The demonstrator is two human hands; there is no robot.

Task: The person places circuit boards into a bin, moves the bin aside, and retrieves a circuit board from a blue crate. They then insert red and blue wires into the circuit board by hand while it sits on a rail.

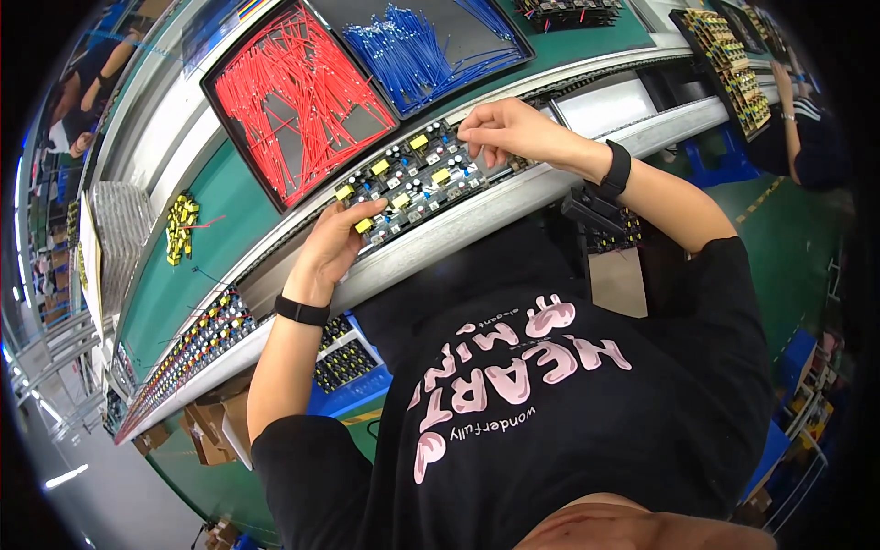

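A dark circuit board panel (423,180) lies on the conveyor rail in front of me, set with rows of yellow blocks, round capacitors and small blue parts. My left hand (330,243) grips its left end, thumb on top near a yellow block and the other fingers partly hidden at the edge. Over the panel's right end hovers my right hand (518,133), fingers curled and thumb drawn in close to the index finger. Whatever sits between those fingertips, if anything, is too small to make out. Both wrists wear black bands.
Beyond the panel, black trays hold red wires (302,87) and blue wires (396,62). Loose yellow parts (181,227) lie on the green bench at left. More filled boards (206,335) line the conveyor at lower left. Another person's arm (786,110) appears at far right, beside standing boards (729,73).
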